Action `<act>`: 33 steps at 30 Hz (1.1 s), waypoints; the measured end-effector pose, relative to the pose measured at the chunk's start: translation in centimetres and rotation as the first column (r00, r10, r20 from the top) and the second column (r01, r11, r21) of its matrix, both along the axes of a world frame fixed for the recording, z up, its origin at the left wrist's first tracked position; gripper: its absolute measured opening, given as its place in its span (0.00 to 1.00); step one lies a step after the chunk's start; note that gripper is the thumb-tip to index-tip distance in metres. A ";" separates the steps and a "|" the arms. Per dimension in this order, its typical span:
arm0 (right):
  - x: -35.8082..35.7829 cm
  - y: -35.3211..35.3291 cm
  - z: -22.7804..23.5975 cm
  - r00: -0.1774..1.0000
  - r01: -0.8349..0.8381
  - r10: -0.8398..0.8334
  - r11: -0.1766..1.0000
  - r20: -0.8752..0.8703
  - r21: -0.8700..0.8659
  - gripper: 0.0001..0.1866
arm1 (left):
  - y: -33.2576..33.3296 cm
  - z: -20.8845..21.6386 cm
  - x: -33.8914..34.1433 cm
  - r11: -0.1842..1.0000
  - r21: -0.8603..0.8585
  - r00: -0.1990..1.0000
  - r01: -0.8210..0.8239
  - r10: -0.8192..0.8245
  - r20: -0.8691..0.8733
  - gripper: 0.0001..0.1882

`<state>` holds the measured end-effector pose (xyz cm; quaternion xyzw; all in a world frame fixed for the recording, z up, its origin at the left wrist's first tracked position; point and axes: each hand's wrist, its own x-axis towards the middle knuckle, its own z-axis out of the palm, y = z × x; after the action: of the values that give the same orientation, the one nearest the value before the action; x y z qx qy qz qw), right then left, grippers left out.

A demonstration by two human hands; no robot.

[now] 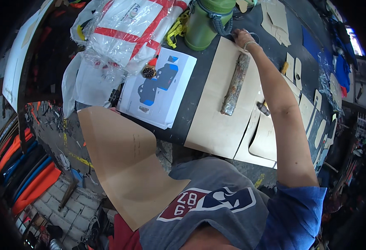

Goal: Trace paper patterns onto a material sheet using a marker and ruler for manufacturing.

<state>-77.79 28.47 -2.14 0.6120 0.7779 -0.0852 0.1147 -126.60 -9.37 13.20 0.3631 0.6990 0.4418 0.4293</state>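
- Head view: a green jug (206,27) with a dark braided handle stands upright near the far edge; its contents are hidden.
- Left of it, clear plastic wrapping (120,35) encloses a white, red-striped item, too crumpled to identify fully.
- The dark table (187,112) carries a printed sheet (176,93) showing grey-and-blue shapes, a wristwatch (148,72) just beyond its left part, and a large tan sheet (208,104) bearing a plastic-wrapped bar (236,85).
- Small tan cut-outs (298,74) lie along the right side.
- Orange, blue and black sheets (32,183) lean at the left, above a floor (49,204) of pale blocks; scraps litter the ground farther up.
- The brown paper pattern (122,162) is off the table, before the person's torso: matt, slightly bowed, with a hollow curve cut into its right side, a pointed corner and faint handwriting.
- The left hand (115,110) has its upper edge; only a sliver of finger shows, so how tightly that grip closes I cannot tell.
- The right hand (243,38) is at the large tan sheet's far end, fingers bent, beside the jug; whether its grip holds anything I cannot tell.
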 end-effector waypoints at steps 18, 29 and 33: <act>12.3 -34.9 9.9 -0.114 0.649 -0.315 0.695 -0.942 -0.310 0.12 | 7.3 2.4 22.5 0.789 0.199 0.794 0.581 -0.603 0.077 0.13; 22.9 -73.9 2.0 -0.559 0.685 -0.307 0.353 -0.770 -0.638 0.17 | -0.4 4.6 46.4 0.390 0.232 0.453 0.891 -0.728 -0.515 0.18; 24.7 -80.4 2.0 -0.643 0.669 -0.248 0.279 -0.724 -0.689 0.17 | -2.3 4.8 57.8 0.185 0.149 0.236 0.971 -0.696 -0.678 0.18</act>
<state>-53.13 -51.90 -0.10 0.6513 0.0440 -0.4084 -0.6380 -68.76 -11.71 18.05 0.8933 0.2799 0.1930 0.2941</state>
